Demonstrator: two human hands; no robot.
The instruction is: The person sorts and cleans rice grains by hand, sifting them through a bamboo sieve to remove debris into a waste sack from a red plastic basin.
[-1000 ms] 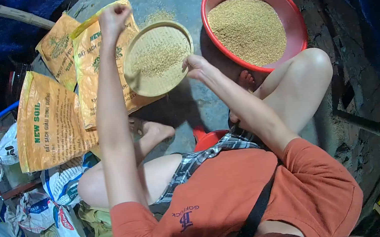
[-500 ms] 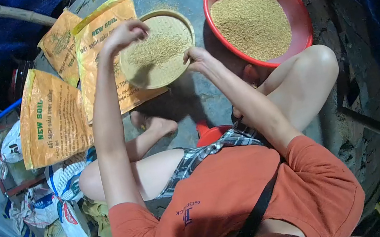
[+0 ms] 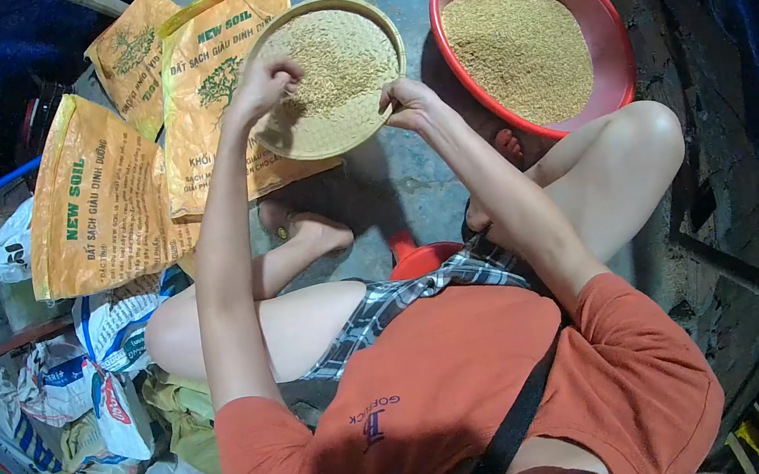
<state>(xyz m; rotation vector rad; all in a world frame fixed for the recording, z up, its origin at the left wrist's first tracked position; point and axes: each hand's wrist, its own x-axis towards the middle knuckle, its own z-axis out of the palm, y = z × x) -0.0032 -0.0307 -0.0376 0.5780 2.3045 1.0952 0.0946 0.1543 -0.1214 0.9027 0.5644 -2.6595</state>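
A round, pale woven tray (image 3: 331, 134) with a raised rim carries a loose layer of pale grain (image 3: 336, 57), mostly on its far half. My right hand (image 3: 410, 104) grips the tray's near right rim, thumb and fingers closed on it. Over the left part of the tray is my left hand (image 3: 262, 88), its fingers curled together; whatever they hold, if anything, is too small to make out. To the right stands a red basin (image 3: 608, 44) holding a large heap of similar grain (image 3: 519, 50).
Orange printed sacks (image 3: 100, 205) lie on the floor at left, partly beneath the tray. White tied bags (image 3: 121, 409) crowd the lower left. A red object (image 3: 424, 260) sits between my legs, and a pole (image 3: 752, 278) lies at right.
The grain has shifted from a band across the tray's middle toward its far side. My left hand has come down toward the grain, its fingers more curled. The view has shifted slightly.
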